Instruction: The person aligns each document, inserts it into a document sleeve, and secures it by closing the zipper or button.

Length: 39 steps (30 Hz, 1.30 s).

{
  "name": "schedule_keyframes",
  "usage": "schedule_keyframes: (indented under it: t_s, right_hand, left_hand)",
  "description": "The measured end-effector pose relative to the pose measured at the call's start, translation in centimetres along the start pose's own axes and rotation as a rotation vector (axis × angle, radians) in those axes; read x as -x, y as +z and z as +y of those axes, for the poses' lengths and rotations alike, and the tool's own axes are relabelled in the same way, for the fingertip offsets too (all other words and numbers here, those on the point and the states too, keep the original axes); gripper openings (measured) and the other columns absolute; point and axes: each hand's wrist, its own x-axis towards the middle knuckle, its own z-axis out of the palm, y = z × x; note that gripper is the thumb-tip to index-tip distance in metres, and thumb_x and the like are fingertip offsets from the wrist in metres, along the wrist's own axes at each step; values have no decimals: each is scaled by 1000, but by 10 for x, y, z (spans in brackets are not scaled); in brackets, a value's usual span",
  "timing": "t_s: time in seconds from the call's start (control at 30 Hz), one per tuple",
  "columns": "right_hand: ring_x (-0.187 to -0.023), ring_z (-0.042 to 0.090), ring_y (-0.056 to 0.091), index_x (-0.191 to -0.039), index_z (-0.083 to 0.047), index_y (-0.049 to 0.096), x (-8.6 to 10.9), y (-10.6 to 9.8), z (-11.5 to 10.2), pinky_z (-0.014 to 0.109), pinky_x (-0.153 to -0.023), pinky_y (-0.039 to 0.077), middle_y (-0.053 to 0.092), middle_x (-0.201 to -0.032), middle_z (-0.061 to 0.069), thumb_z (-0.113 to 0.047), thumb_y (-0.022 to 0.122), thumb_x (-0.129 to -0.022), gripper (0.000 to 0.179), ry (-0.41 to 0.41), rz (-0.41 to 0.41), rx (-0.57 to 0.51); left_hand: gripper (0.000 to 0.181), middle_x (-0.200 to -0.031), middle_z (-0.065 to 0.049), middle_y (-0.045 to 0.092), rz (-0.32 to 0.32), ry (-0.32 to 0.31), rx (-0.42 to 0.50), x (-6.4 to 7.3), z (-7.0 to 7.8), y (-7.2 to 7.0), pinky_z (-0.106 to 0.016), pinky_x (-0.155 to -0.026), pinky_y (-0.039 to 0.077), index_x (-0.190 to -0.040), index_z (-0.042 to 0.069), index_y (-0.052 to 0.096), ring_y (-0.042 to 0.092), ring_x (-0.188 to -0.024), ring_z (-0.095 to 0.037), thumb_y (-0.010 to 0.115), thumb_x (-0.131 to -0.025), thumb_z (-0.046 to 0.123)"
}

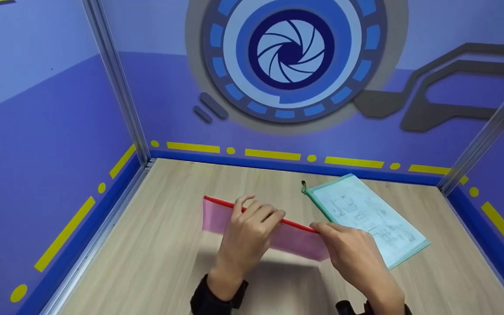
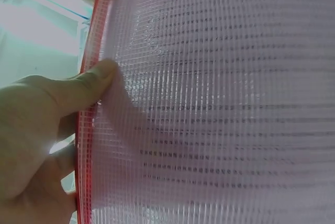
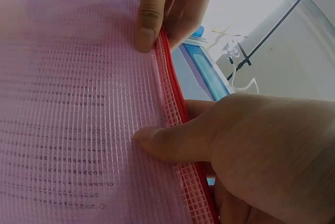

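A pink translucent mesh zip pouch (image 1: 295, 244) with a red zipper edge is held up over the table, its red edge uppermost. Printed lines of text show through its mesh (image 2: 220, 130) in both wrist views. My left hand (image 1: 247, 232) grips the red edge near its middle, thumb on the near face and fingers behind. At the right end of that edge my right hand (image 1: 352, 249) pinches it, the thumb (image 3: 167, 143) flat on the mesh. The fingers behind the pouch are partly hidden.
A green-edged zip pouch (image 1: 374, 214) holding a sheet with faint drawings lies on the wooden table (image 1: 147, 245) at right, its zipper pull toward the back. Purple-blue panels (image 1: 164, 100) with metal corner posts (image 1: 118, 83) wall the table at left, back and right.
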Motion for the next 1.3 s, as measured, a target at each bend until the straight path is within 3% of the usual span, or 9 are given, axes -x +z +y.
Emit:
schedule_keyframes:
  t_s: [0.1, 0.23, 0.4, 0.6, 0.73, 0.93, 1.07, 1.17, 1.3]
  right_hand:
    - [-72, 15, 73, -114, -19, 80, -1, -1, 1, 29, -59, 54, 79, -100, -2, 1, 76, -95, 28, 12, 5, -9]
    - [-73, 12, 73, -115, -20, 81, 0, -1, 4, 29, -60, 55, 79, -100, -3, 1, 75, -96, 29, 15, 27, -51]
    - [-72, 7, 70, -113, -19, 80, -2, 5, 10, 28, -58, 53, 79, -98, -4, 2, 75, -95, 28, -33, 93, -88]
    - [-81, 8, 73, -115, -15, 79, -5, 7, 17, 28, -65, 59, 79, -101, -1, 6, 75, -94, 30, -32, 184, -162]
    - [-88, 11, 75, -119, -10, 79, -6, 3, 19, 20, -72, 59, 79, -107, 1, 14, 75, -89, 39, -43, 301, -247]
    - [-68, 14, 67, -122, -3, 76, -8, 1, 19, 15, -60, 52, 78, -101, 10, 20, 69, -90, 40, 12, 478, -498]
    - [-59, 15, 63, -124, 5, 71, -7, 1, 19, 19, -54, 53, 75, -95, 17, 21, 61, -95, 34, 89, 513, -686]
    - [-66, 16, 68, -127, 8, 68, -6, 0, 18, 21, -58, 57, 74, -96, 18, 17, 59, -98, 31, 160, 514, -749]
    - [-78, 21, 76, -128, 8, 68, -7, -2, 14, 26, -68, 62, 75, -99, 18, 10, 61, -101, 28, 261, 523, -870]
  left_hand:
    - [55, -126, -4, 72, 61, -55, -57, 0, -2, 1, -54, -112, 43, -129, 16, 75, 64, -122, -25, 95, -81, 32]
    - [105, -161, -17, 43, 122, -156, -137, 0, -5, 2, -58, -120, 32, -158, 17, 49, 36, -151, -39, 95, -72, 55]
    - [136, -173, -23, 15, 231, -307, -109, -1, -12, 5, -63, -125, 18, -170, 18, 20, 12, -159, -48, 95, -65, 63]
    - [148, -175, -23, 6, 398, -493, -76, 4, -27, 10, -68, -124, 11, -171, 18, -1, 4, -159, -50, 92, -68, 68]
    - [152, -176, -23, -1, 477, -582, 37, 5, -36, 8, -64, -126, 8, -169, 11, -10, 0, -161, -46, 91, -71, 67]
    - [140, -176, -15, -11, 443, -687, 340, 3, -34, 1, -59, -126, 18, -166, 4, -17, 6, -162, -34, 88, -86, 50]
    - [127, -173, -14, 21, 336, -690, 641, 2, -31, 0, -56, -117, 39, -168, 19, -18, 37, -153, -29, 83, -93, 39]
    - [97, -146, -10, 61, 251, -599, 848, 1, -31, 0, -48, -97, 58, -168, 20, 17, 67, -125, -22, 82, -96, 26]
    - [52, -115, -4, 75, 188, -484, 888, 2, -30, -1, -38, -77, 62, -138, 11, 52, 76, -96, -17, 81, -96, 17]
